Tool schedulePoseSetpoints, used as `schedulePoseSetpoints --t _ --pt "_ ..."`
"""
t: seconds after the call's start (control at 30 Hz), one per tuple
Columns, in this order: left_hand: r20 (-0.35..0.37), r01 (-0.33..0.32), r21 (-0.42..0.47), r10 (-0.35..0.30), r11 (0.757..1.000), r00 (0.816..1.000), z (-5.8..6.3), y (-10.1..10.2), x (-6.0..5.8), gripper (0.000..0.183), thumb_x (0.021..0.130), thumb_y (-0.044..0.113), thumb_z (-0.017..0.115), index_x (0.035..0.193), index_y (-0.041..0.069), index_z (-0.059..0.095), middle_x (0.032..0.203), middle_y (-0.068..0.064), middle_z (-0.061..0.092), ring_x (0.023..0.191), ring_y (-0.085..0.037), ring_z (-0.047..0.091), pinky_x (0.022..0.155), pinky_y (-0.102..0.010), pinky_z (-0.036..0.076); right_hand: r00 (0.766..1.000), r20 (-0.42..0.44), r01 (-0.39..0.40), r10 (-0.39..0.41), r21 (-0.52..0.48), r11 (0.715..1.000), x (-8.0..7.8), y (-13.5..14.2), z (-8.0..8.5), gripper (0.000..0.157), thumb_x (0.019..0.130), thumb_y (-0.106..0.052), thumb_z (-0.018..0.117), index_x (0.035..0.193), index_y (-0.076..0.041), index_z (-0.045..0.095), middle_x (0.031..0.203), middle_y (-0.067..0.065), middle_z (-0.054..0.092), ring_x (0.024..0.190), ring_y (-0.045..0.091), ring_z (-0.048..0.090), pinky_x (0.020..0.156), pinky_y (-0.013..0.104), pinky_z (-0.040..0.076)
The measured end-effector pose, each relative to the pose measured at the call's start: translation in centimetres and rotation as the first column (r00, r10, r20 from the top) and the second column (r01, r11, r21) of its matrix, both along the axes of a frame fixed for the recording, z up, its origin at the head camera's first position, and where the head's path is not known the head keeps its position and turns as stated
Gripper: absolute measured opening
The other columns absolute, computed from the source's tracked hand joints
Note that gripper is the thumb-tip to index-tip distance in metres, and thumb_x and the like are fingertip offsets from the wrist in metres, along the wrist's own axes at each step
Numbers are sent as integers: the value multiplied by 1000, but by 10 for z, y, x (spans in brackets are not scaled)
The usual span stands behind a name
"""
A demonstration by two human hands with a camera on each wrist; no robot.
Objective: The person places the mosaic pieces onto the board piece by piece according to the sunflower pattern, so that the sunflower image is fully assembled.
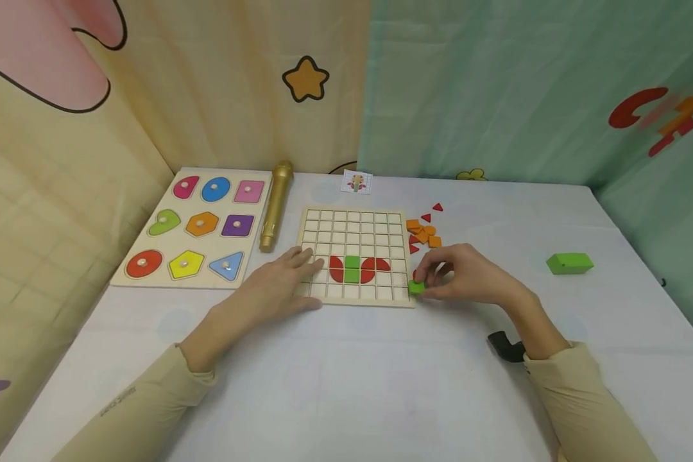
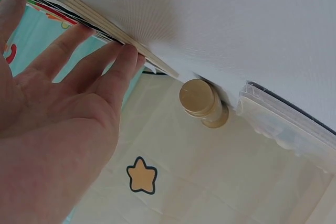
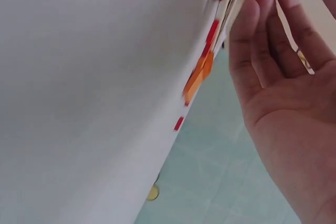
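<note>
A square wooden grid board [image 1: 358,301] lies on the table with two green squares [image 1: 352,269] and several red rounded pieces [image 1: 336,269] set in its lower cells. My left hand [image 1: 277,282] rests at the board's left edge, fingers spread and fairly straight, and touches the rim in the left wrist view. Just beyond the lower right edge, my right hand [image 1: 468,276] pinches a small green block [image 1: 416,287] between thumb and fingers. Only a bit of that block shows in the right wrist view. A red piece partly hides behind the right fingers.
Loose orange pieces [image 1: 423,236] and red triangles [image 1: 437,206] lie right of the board. Behind it is a small pattern card [image 1: 356,182]. A gold cylinder [image 1: 275,205] and a knobbed shape puzzle [image 1: 254,224] lie left. A green block [image 1: 570,263] and black curved object [image 1: 505,346] are right.
</note>
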State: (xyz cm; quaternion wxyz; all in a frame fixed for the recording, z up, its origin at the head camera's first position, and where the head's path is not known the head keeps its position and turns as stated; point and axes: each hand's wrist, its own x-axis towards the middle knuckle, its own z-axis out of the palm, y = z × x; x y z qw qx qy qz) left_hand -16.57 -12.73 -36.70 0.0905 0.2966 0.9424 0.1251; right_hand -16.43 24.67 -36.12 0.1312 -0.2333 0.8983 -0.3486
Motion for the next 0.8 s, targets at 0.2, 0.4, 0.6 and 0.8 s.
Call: schedulePoseSetpoints --t 0.2,0.4,0.6,0.8 --pt "21 0 20 0 1000 1000 -1 -2 0 80 94 45 79 159 11 48 169 -18 35 159 -43 27 124 -62 35 998 -21 -55 55 -24 998 -1 -35 8 20 83 -16 90 97 -22 76 93 -3 74 85 19 66 78 33 59" --pt "12 1 26 -2 1000 1000 -1 -2 0 80 94 46 78 159 11 48 169 -18 35 159 -42 27 124 -62 35 993 -50 -109 109 3 994 -3 -68 9 18 83 -15 89 94 -21 76 91 -5 73 86 20 64 74 31 58" --pt "6 5 25 -5 1000 1000 -5 3 -3 81 94 48 77 160 12 47 170 -18 35 159 -43 27 124 -61 34 991 -86 -102 103 26 994 -6 -88 4 15 83 -10 86 92 -17 77 86 -5 71 85 19 64 75 30 57" --pt "13 -2 2 2 1000 1000 -5 6 -3 81 95 49 76 160 13 46 171 -17 33 160 -41 26 125 -61 33 991 -112 -69 74 46 997 -8 -98 0 14 85 -12 87 93 -17 77 87 -7 72 85 16 64 78 29 59"
